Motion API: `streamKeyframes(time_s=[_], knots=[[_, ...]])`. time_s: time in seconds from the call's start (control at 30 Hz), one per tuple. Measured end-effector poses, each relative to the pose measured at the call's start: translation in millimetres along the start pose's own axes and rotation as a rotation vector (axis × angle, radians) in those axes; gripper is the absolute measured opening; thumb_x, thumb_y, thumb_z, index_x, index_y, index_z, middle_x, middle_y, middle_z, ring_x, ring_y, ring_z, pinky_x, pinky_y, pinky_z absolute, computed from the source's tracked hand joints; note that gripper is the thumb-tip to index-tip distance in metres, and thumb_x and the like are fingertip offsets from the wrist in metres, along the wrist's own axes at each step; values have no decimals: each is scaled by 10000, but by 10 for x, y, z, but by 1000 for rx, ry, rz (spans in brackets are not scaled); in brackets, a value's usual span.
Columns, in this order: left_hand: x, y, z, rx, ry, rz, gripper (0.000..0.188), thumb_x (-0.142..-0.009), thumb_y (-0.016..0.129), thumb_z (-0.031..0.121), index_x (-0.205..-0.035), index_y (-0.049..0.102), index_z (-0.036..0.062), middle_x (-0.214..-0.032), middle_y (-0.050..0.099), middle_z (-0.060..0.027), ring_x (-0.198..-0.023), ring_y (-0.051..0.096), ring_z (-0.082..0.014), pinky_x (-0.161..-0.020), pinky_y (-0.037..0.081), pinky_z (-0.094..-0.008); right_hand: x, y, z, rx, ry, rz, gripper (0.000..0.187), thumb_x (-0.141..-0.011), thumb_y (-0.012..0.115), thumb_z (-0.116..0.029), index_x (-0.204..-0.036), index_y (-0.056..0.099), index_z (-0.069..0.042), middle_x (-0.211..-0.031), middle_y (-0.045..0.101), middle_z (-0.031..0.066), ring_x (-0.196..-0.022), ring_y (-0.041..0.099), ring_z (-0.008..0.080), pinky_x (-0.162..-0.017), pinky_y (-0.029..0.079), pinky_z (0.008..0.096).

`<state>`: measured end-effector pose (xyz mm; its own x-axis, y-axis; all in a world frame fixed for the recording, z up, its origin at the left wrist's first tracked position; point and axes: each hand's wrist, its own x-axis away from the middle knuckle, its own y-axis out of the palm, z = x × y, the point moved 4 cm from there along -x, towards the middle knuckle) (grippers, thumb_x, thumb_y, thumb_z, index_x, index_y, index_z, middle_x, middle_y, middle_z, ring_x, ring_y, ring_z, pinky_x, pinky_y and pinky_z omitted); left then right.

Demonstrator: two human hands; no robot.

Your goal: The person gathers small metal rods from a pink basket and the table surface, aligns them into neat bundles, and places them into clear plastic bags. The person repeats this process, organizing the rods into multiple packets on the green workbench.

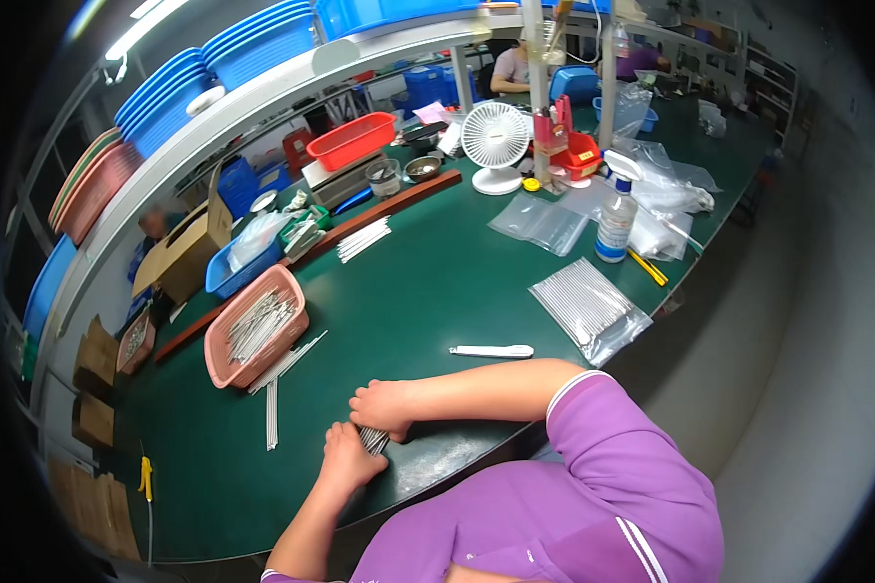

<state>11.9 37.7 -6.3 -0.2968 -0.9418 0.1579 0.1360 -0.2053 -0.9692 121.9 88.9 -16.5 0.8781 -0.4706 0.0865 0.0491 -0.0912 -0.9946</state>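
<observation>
Close to the table's near edge, my left hand [348,457] and my right hand [384,404] are closed around a bundle of thin metal rods [373,440]. Only a short stretch of the bundle shows between the hands; my fingers hide the rest. Left of them, a pink plastic basket [295,335] holds many similar rods [261,325]. Loose rods [272,416] lie on the table beside the basket. A white utility knife [492,351] rests on the table beyond my right forearm.
A clear bag of rods [593,303] lies to the right, near a spray bottle [614,225] and yellow sticks [648,267]. Farther back are more rods [365,239], a white fan [496,141] and a red tray [352,141]. A yellow-handled tool [146,478] lies far left.
</observation>
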Motion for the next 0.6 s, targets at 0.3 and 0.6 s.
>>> streamKeyframes(time_s=[0.3, 0.6], knots=[[-89, 232, -13, -34, 114, -31, 428, -650, 712, 142, -996, 586, -76, -1016, 606, -261, -982, 590, -416, -898, 499, -471, 66, 331, -49, -47, 52, 63, 386, -658, 778, -205, -986, 652, -46, -1011, 664, 118, -972, 636, 301, -816, 535, 426], [-80, 131, 61, -142, 169, -3, 332, -632, 724, 163, -900, 651, -19, -911, 668, -223, -864, 656, -375, -830, 531, -441, 20, 361, -73, -93, 136, 79, 198, -651, 745, -145, -831, 708, -69, -919, 693, 132, -896, 670, 330, -821, 537, 420]])
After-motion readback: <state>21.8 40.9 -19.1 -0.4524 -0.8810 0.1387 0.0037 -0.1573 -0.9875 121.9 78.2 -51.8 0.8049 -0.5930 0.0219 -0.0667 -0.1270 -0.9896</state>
